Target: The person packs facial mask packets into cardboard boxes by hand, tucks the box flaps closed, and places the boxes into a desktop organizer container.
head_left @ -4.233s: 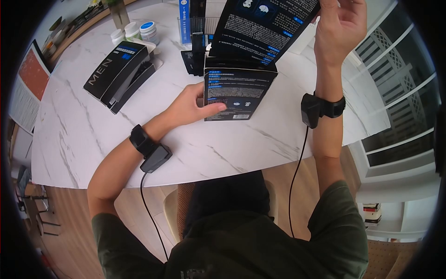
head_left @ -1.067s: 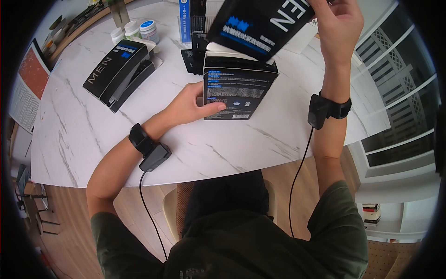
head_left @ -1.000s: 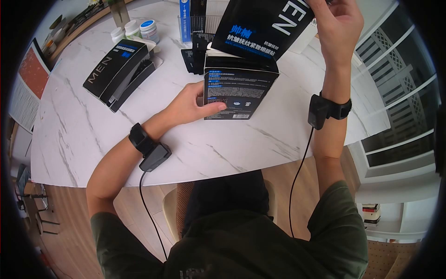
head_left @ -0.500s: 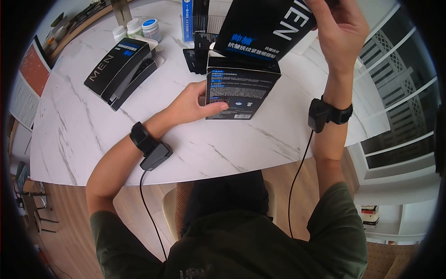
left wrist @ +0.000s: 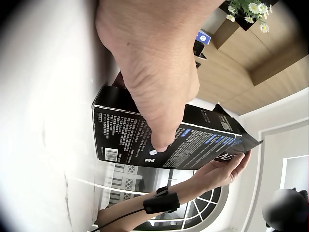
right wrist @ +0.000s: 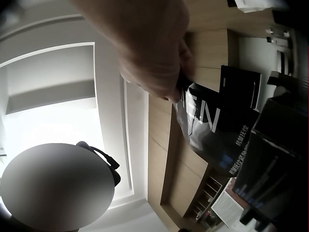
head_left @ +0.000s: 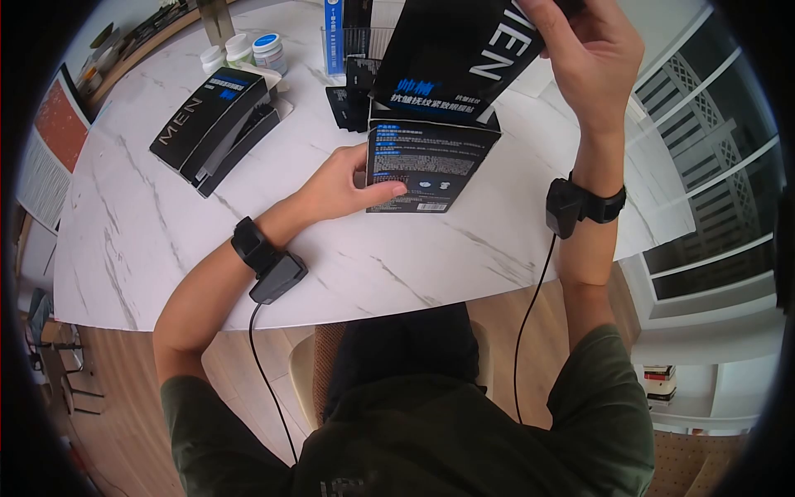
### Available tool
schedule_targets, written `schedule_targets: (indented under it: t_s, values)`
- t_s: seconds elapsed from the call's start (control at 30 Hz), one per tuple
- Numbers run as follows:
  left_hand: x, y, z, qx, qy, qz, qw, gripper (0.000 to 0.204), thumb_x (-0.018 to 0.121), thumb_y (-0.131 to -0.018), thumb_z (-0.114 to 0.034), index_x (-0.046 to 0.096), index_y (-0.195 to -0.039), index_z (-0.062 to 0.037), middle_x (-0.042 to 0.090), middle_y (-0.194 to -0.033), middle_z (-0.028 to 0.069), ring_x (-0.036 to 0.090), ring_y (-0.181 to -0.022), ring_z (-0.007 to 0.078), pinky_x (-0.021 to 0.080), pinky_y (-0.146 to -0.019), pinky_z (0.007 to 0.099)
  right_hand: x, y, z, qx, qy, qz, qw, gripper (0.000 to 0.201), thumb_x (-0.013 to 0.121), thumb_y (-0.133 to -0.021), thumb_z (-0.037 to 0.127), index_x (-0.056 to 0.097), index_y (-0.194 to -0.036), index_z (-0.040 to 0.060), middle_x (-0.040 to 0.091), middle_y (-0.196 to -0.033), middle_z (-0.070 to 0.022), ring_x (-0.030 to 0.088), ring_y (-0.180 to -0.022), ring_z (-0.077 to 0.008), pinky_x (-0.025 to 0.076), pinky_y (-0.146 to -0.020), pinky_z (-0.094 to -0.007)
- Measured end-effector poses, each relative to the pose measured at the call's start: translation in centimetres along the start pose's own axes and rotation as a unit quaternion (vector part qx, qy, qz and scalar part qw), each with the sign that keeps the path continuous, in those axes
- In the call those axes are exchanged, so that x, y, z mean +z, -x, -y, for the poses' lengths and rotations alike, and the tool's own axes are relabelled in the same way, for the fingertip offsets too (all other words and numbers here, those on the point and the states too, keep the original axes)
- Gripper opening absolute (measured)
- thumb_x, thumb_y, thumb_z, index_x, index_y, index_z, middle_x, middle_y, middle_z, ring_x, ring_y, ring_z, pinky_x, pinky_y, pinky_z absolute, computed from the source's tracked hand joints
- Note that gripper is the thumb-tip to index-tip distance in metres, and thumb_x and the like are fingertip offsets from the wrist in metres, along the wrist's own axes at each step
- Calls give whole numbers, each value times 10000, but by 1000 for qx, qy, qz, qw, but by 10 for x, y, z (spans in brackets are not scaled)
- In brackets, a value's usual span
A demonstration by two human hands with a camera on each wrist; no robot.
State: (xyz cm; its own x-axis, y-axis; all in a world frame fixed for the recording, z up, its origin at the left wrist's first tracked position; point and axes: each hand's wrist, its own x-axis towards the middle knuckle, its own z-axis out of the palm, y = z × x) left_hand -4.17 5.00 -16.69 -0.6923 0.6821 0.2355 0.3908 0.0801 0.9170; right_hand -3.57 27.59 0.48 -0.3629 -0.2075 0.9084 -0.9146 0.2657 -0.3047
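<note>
My left hand (head_left: pixel 335 186) grips a black cardboard box (head_left: pixel 431 161) that stands upright on the table, its thumb across the printed side. My right hand (head_left: pixel 600 62) pinches the upper right corner of a flat black sachet (head_left: pixel 451 58) with large white "MEN" lettering. The sachet slants above the box, and its lower edge is at the box's open top. In the left wrist view, the box (left wrist: pixel 164 140) shows a barcode near its base. In the right wrist view, the sachet (right wrist: pixel 215 118) looks glossy and slightly bent below the fingers.
Another black "MEN" box (head_left: pixel 203 124) lies to the left with its end flap open. Behind it stand several small bottles (head_left: pixel 269 54) and a vase (head_left: pixel 215 21). Black packets (head_left: pixel 348 108) lie behind the upright box, near a blue carton (head_left: pixel 334 37) in a clear holder.
The sachet has been turned from its small-print back to its lettered front. Lately my right hand has moved slightly left with it. My left hand keeps its grip on the box.
</note>
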Motion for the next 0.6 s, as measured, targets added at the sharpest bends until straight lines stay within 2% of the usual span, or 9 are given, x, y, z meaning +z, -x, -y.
schedule_targets:
  t_s: [0.07,0.13,0.23,0.43,0.6]
  values:
    - [0,0,2,-1,0,0,1000,361,689,-805,-148,565,-1100,21,627,-1016,71,556,-918,116,446,-829,263,-3,-1,-2,-16,13,-20,1000,267,600,-833,-48,574,-1098,-51,609,-963,-55,566,-852,-81,453,-735,-179]
    - [1,-1,6,32,-17,-14,999,416,700,-794,-249,561,-1085,13,649,-978,121,620,-849,171,492,-820,310,-5,-3,-3,-32,26,-41,998,270,602,-831,-48,573,-1100,-49,609,-966,-56,569,-859,-85,453,-745,-181]
    - [1,-1,6,41,-13,-17,999,415,702,-792,-252,564,-1080,13,650,-974,119,619,-847,168,492,-818,307,-5,-7,-4,-67,14,-103,992,261,594,-842,-40,574,-1102,-44,608,-952,-54,562,-824,-69,443,-718,-168]
    - [1,-1,6,35,-16,-20,999,409,701,-794,-255,570,-1075,12,653,-962,118,619,-843,167,494,-812,307,-8,-4,-1,-19,19,-38,999,258,585,-846,-38,573,-1104,-46,612,-935,-47,560,-808,-61,441,-694,-162]
    - [1,-1,6,34,-19,-18,999,412,700,-794,-259,570,-1076,12,654,-962,115,619,-843,167,494,-812,308,-12,-4,-3,-10,8,-41,999,257,584,-847,-39,573,-1103,-45,615,-931,-47,568,-823,-69,449,-705,-165]
